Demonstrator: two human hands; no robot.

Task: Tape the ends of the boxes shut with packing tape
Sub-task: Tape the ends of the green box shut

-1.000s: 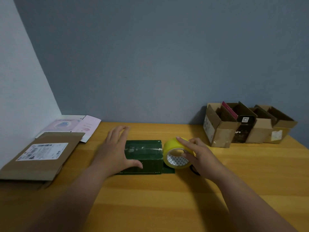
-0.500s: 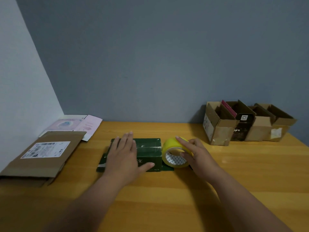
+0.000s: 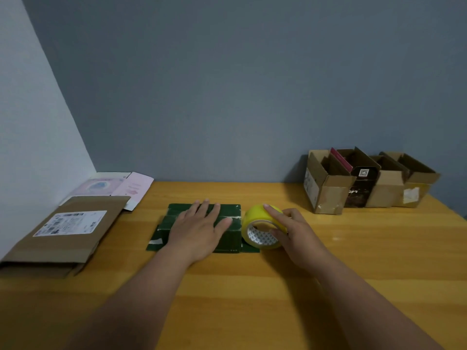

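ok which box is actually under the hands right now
The dark green box mid-table, with the left hand flat on it; the brown boxes by the wall stand untouched.

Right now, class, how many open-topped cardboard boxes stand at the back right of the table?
3, in a row by the wall: the left brown box, the dark box in the middle, the right brown box. Others may hide behind.

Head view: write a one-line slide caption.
Left hand presses flat on the green box while the right hand grips the yellow tape roll at its right end.
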